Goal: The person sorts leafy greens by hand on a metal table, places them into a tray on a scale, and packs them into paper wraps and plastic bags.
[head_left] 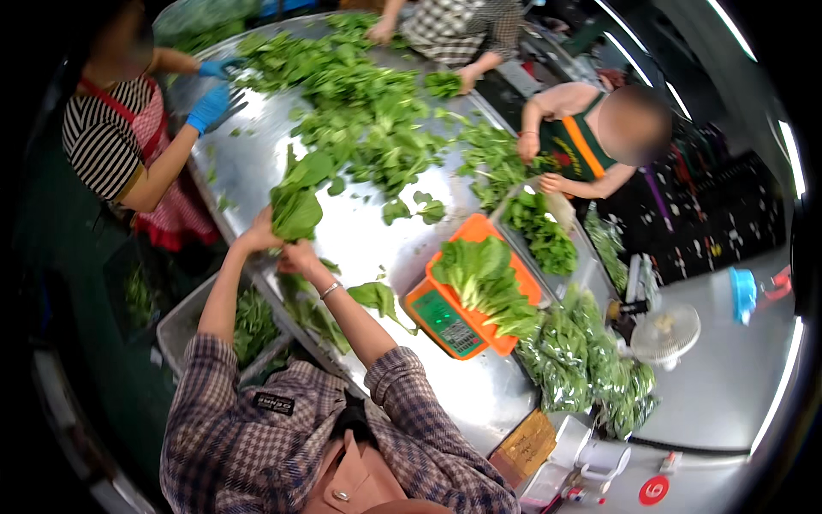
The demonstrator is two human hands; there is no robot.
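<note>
My left hand [259, 232] grips a bunch of broad-leaved greens [298, 199] over the near edge of the metal table [347, 241]. The leaves point away from me, towards the middle of the table. At the stem ends of the same bunch, my right hand [299, 258] has its fingers closed; a bracelet [331, 290] circles that wrist. Loose leaves [314, 315] lie under my right forearm, and another leafy stalk [379, 297] rests just right of it. An orange digital scale [449, 321] with lettuce-like greens [478, 273] on its tray stands farther right.
A large heap of greens [366, 96] covers the far table. One person in blue gloves [209, 109] stands left; two others handle greens opposite. Bagged greens [571, 353], a plastic tub [546, 247] and a fan [664, 337] are right. A grey crate [186, 321] sits below the left edge.
</note>
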